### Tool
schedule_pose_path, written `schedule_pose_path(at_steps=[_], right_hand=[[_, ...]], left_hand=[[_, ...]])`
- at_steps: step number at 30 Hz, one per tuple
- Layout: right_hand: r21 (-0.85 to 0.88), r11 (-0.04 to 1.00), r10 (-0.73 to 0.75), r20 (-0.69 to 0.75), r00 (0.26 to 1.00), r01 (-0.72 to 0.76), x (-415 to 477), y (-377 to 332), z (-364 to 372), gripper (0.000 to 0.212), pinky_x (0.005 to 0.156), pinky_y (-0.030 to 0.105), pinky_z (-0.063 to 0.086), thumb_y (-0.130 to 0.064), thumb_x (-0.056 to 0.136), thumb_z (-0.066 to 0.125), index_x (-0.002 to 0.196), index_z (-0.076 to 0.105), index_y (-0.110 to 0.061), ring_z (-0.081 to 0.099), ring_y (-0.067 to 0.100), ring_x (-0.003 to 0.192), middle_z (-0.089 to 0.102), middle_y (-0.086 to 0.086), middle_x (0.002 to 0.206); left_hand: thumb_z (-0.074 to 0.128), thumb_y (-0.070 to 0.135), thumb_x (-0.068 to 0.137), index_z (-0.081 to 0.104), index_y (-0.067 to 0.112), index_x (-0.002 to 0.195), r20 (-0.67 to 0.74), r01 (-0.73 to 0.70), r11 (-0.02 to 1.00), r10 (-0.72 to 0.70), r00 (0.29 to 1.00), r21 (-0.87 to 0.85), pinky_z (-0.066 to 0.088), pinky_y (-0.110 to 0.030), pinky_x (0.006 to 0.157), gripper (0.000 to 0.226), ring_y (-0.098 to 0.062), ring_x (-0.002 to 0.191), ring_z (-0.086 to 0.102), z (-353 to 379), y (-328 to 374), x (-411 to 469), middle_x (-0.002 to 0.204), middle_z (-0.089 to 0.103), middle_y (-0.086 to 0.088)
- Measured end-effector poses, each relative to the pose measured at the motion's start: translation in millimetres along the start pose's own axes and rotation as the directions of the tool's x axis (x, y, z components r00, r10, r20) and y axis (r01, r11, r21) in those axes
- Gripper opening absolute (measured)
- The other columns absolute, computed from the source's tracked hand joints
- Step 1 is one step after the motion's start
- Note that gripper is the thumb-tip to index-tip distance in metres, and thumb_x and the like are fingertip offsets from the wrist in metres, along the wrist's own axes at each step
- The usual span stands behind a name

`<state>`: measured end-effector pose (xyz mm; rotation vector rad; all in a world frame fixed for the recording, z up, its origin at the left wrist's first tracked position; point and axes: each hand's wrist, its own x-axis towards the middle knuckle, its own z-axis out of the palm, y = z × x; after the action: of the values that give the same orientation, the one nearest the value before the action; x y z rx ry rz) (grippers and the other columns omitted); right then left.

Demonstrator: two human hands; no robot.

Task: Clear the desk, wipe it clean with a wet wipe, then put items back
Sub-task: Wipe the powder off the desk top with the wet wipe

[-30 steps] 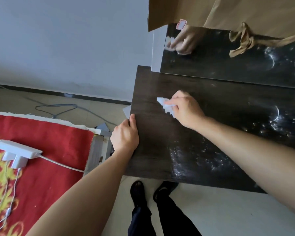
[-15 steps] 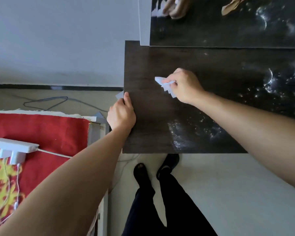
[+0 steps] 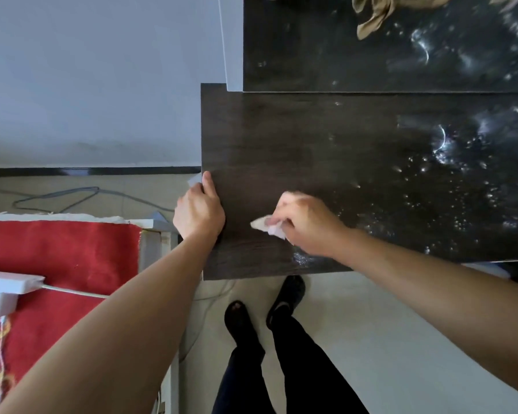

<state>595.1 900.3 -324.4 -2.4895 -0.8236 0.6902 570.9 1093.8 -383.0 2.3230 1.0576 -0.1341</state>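
The dark wood desk (image 3: 326, 150) fills the upper right of the head view, with wet shine and specks on its right half. My right hand (image 3: 304, 224) grips a crumpled white wet wipe (image 3: 266, 227) and presses it on the desk near the front left corner. My left hand (image 3: 199, 210) holds the desk's left edge, thumb on top and fingers curled over the side. A small white scrap (image 3: 193, 180) shows just beyond that thumb, off the desk edge.
A glossy dark panel (image 3: 371, 49) stands behind the desk and mirrors a tan fabric knot (image 3: 374, 16). At left lies a red patterned cloth (image 3: 60, 258) with a white power strip (image 3: 8, 283) and cable. Grey cables (image 3: 57, 198) trail on the floor. My black shoes (image 3: 263, 306) stand below the desk.
My right hand has drawn the wipe toward me, from the desk's middle to its front left area. The camera tilted down. My left hand kept its hold on the edge.
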Motion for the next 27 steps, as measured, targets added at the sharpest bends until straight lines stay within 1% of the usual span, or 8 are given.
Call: schedule_pose_path(at_steps=[3, 5, 7, 12, 14, 18, 23, 27], right_hand=[[0.001, 1.000, -0.012, 0.269, 0.963, 0.012, -36.9, -14.8, -7.2, 0.018, 0.073, 0.029, 0.046, -0.020, 0.084, 0.058, 0.081, 0.075, -0.025, 0.058, 0.019, 0.085, 0.059, -0.001, 0.086], [0.051, 0.999, -0.005, 0.136, 0.991, -0.002, -14.2, -11.6, -25.7, 0.030, 0.064, 0.020, 0.045, -0.043, 0.084, 0.060, 0.061, 0.067, -0.025, 0.059, 0.011, 0.067, 0.061, -0.002, 0.071], [0.083, 0.996, 0.044, -0.080, 0.996, -0.037, 27.0, 1.8, -40.7, 0.027, 0.060, 0.017, 0.047, -0.035, 0.087, 0.058, 0.067, 0.070, -0.022, 0.058, 0.009, 0.058, 0.064, 0.001, 0.068], [-0.054, 0.981, 0.175, -0.185, 0.967, -0.188, 64.3, 26.5, -29.6, 0.025, 0.067, 0.027, 0.038, -0.016, 0.085, 0.047, 0.093, 0.070, -0.018, 0.058, 0.030, 0.087, 0.056, 0.007, 0.095], [-0.057, 0.997, 0.047, -0.122, 0.991, -0.054, 25.0, 14.2, -12.9, 0.036, 0.066, 0.031, 0.041, -0.030, 0.081, 0.039, 0.088, 0.070, -0.015, 0.058, 0.028, 0.081, 0.057, 0.008, 0.090], [-0.045, 0.999, -0.001, 0.233, 0.973, 0.012, -30.4, -2.0, -7.0, 0.026, 0.073, 0.035, 0.049, -0.013, 0.079, 0.046, 0.086, 0.071, -0.018, 0.060, 0.023, 0.084, 0.057, -0.001, 0.091], [-0.103, 0.995, -0.016, -0.299, 0.954, -0.015, 86.5, 27.0, -71.5, 0.034, 0.066, 0.036, 0.050, -0.004, 0.083, 0.052, 0.101, 0.072, -0.025, 0.058, 0.027, 0.079, 0.060, 0.007, 0.092], [-0.336, 0.942, -0.100, -0.275, 0.956, 0.002, 165.0, 28.2, -67.6, 0.048, 0.089, 0.044, 0.046, 0.004, 0.085, 0.049, 0.126, 0.059, -0.017, 0.047, 0.035, 0.110, 0.054, 0.014, 0.117]], left_hand=[[0.017, 0.053, 0.099, 0.064, 0.010, 0.101, 0.015, 0.008, 1.000, -0.008, 1.000, 0.002, 0.035, -0.038, 0.072, 0.064, -0.036, 0.095, 0.057, -1.9, 2.0, -0.9, 0.103, 0.065, -0.016], [0.017, 0.052, 0.100, 0.064, 0.009, 0.102, 0.026, 0.011, 1.000, -0.011, 1.000, -0.001, 0.035, -0.037, 0.071, 0.063, -0.035, 0.093, 0.057, -4.7, 5.1, -2.8, 0.103, 0.065, -0.016], [0.018, 0.051, 0.101, 0.064, 0.008, 0.102, 0.035, 0.015, 1.000, -0.015, 0.999, -0.003, 0.034, -0.036, 0.071, 0.062, -0.030, 0.086, 0.053, -7.2, 7.0, -4.5, 0.103, 0.065, -0.014], [0.018, 0.050, 0.101, 0.064, 0.008, 0.099, 0.039, 0.022, 1.000, -0.022, 0.999, 0.002, 0.034, -0.034, 0.070, 0.062, -0.022, 0.077, 0.042, -8.1, 8.1, -5.1, 0.101, 0.066, -0.015], [0.019, 0.050, 0.101, 0.064, 0.008, 0.099, 0.040, 0.019, 1.000, -0.019, 0.999, -0.002, 0.034, -0.034, 0.070, 0.062, -0.024, 0.078, 0.046, -8.2, 7.6, -5.2, 0.100, 0.066, -0.015], [0.018, 0.052, 0.100, 0.064, 0.011, 0.099, 0.031, 0.008, 1.000, -0.008, 1.000, -0.021, 0.035, -0.037, 0.070, 0.062, -0.036, 0.090, 0.058, -9.3, 7.0, -5.5, 0.098, 0.067, -0.017], [0.018, 0.053, 0.099, 0.064, 0.013, 0.095, 0.023, 0.011, 1.000, -0.010, 1.000, -0.018, 0.038, -0.037, 0.070, 0.061, -0.036, 0.088, 0.059, -7.8, 6.9, -3.4, 0.093, 0.067, -0.015], [0.019, 0.054, 0.099, 0.065, 0.016, 0.099, 0.009, 0.017, 1.000, -0.017, 1.000, -0.012, 0.039, -0.036, 0.070, 0.060, -0.029, 0.083, 0.057, -4.4, 5.2, -1.8, 0.092, 0.067, -0.011]])
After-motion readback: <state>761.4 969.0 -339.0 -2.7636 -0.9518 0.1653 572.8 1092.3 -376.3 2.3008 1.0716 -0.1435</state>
